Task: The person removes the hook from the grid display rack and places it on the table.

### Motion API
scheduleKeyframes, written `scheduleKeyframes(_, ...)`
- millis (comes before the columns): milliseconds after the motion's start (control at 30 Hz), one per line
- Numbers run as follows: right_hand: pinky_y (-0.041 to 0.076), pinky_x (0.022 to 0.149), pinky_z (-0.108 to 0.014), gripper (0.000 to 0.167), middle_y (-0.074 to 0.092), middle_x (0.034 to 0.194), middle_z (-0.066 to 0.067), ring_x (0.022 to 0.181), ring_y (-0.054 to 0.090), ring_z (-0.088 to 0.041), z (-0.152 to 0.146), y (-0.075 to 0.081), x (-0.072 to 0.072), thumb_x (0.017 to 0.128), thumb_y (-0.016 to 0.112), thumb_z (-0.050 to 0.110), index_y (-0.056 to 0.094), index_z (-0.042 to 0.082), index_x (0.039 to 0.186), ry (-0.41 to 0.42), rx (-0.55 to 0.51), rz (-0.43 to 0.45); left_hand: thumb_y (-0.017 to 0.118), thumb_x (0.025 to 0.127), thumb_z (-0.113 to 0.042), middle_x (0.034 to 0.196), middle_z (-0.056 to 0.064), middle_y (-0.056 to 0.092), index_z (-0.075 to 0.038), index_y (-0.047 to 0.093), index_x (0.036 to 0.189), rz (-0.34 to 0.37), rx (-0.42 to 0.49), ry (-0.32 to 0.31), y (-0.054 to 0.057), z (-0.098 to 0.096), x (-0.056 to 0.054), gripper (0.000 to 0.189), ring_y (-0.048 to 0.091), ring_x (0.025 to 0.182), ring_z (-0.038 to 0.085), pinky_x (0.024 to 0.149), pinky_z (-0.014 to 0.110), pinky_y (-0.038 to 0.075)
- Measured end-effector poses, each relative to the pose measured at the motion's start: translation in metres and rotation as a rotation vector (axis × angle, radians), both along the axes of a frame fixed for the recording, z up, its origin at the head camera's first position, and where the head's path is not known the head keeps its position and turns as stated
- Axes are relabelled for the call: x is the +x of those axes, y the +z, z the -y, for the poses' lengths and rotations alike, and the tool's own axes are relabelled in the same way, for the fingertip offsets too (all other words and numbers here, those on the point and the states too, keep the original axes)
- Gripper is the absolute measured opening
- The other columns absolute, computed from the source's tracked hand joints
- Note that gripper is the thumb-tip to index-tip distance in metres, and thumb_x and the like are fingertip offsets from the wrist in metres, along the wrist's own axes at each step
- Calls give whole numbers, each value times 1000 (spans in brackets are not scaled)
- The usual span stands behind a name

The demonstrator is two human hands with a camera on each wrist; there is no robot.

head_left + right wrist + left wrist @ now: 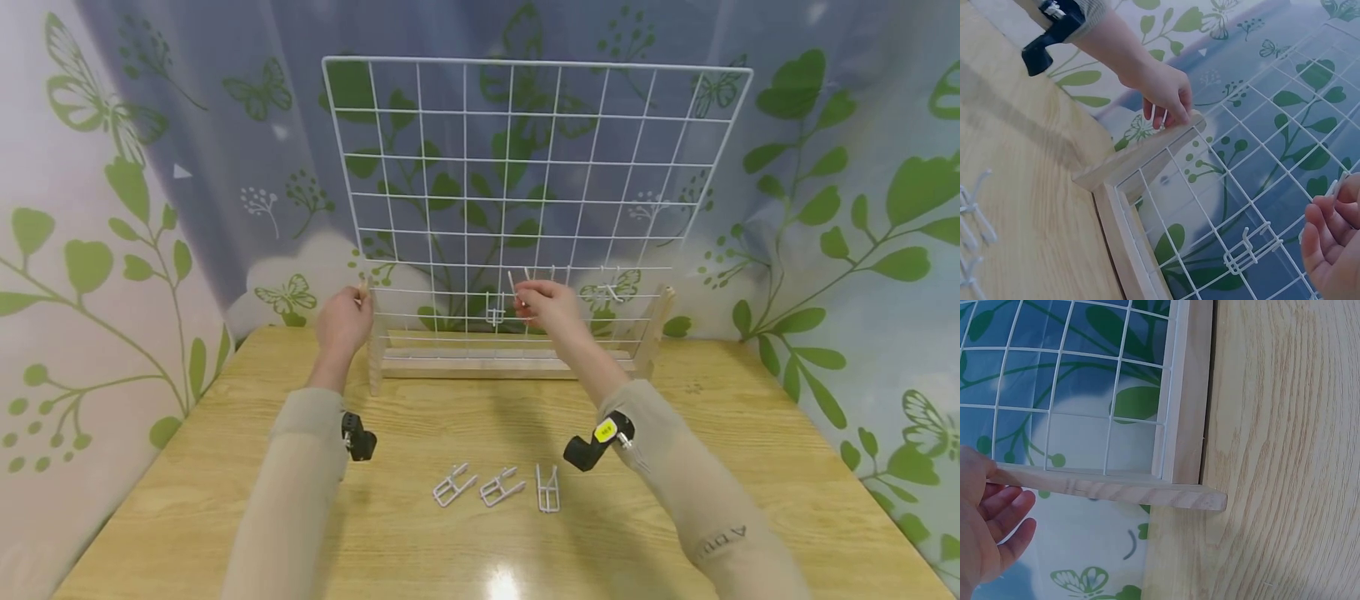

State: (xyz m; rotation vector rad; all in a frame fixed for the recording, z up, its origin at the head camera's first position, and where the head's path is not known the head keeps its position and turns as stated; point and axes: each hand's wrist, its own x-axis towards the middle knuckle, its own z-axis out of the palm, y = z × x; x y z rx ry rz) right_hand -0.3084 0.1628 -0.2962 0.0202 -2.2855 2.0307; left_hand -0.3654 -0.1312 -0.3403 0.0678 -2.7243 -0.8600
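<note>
A white wire grid panel [487, 200] stands upright in a wooden stand [480, 363]. My left hand [346, 321] grips the top of the stand's left post [1116, 489], thumb and fingers on either side of the wood. With my right hand [550, 307] I pinch a white wire hook [1335, 186] against the lower middle of the grid; the fingers hide most of it. Just left of that hand, another white hook [494, 315] hangs on the grid. More white hook wire [611, 292] sits on the grid further right.
Three white wire hooks lie on the wooden table in front of the stand: a left one [453, 486], a middle one [501, 487] and a right one [547, 489]. A leaf-patterned curtain [285, 167] hangs close behind the grid. The stand's right post [660, 315] is beyond my right forearm.
</note>
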Motion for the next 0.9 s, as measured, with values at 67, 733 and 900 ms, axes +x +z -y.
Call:
scheduleKeyframes(67,50,72,-28,29,61,82,-4,71,60,-11,-3,-1,6,94,53,11,58,-6,117,11,9,5,41,97,-25,98,17,64,1,57,115,0,0,3,0,0,1,35,61,80,30,65,39,46)
scheduleKeyframes(733,52,69,-31,32,64,84,-4,78,62,-18,-48,-43,53,93,53,9,56,-11,117,181,221,44,43,96,-28,104,17,64,-1,57,116,7,98,21,-2,-1,-1,37,60,88,32,74,43,46)
scheduleKeyframes(900,51,66,-28,31,64,85,-8,72,60,-11,-62,-54,58,93,52,7,54,-13,116,183,224,45,44,95,-29,105,17,63,-1,56,120,1,165,39,-4,-2,0,39,59,91,33,77,44,45)
